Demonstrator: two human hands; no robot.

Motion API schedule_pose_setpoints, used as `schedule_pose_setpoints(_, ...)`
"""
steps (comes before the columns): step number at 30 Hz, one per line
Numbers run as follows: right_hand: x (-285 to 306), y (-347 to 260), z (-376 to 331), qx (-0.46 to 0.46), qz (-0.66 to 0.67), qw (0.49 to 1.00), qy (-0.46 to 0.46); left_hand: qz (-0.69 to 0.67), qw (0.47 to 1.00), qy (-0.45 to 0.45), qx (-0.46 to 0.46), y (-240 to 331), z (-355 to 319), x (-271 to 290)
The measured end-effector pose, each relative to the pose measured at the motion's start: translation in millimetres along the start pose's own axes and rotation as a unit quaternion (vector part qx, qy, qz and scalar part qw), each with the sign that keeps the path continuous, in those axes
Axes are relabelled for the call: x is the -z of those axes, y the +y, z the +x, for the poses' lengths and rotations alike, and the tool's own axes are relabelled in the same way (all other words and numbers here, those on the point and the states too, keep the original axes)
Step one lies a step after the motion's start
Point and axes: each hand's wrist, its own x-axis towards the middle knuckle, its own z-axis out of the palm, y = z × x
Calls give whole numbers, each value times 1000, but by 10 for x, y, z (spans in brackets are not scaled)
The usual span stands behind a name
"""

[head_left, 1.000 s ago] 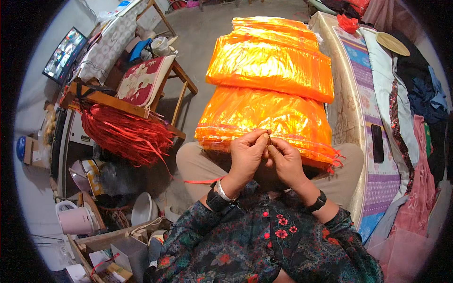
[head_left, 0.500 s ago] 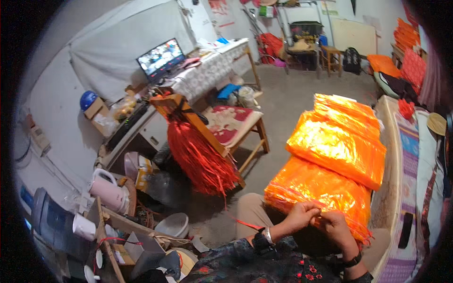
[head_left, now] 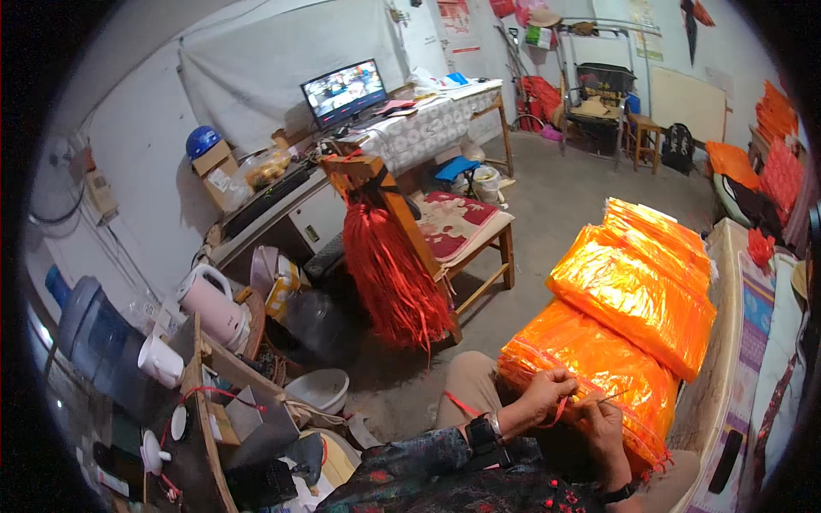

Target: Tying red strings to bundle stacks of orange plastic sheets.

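A stack of glossy orange plastic bags (head_left: 590,342) lies in bundles across my lap and beyond it. At its near edge, my left hand (head_left: 547,395) pinches a narrow red plastic strip (head_left: 560,413), part of which hangs over my knee. Just to the right, my right hand (head_left: 601,425) is closed with a thin, dark needle-like stick (head_left: 615,395) jutting from its fingers. The hands are slightly apart. A thick bunch of similar red strips (head_left: 393,278) hangs from the back of a wooden chair (head_left: 389,214) ahead to my left.
A bed edge (head_left: 723,299) runs along my right, with a black phone-like object (head_left: 727,462) on it. At left are a pink kettle (head_left: 214,312), a white basin (head_left: 321,392) and a wooden-sided box (head_left: 209,427). A monitor (head_left: 344,92) stands on the desk behind the chair.
My hands have moved apart from touching, and the thin stick now shows in the right one. The red strip no longer stretches toward the chair. The view has turned, shifting the room rightward.
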Motion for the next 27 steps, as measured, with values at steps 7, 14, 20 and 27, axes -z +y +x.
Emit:
schedule_pose_setpoints(7, -141, -14, -203, 81, 226, 955, -171, 65, 996, 65, -23, -10, -54, 267)
schedule_pose_setpoints(14, 527, -25, -290, 3, 373, 910, -182, 111, 975, -96, 167, -301, -399, 294)
schedule_pose_setpoints(20, 1633, -333, -475, 60, 92, 952, 286, 281, 921, -256, 82, -488, -511, 535)
schedule_pose_setpoints(27, 2630, -66, -1151, -55, -187, 884, 425, 341, 936, -91, 18, -5, -310, 1015)
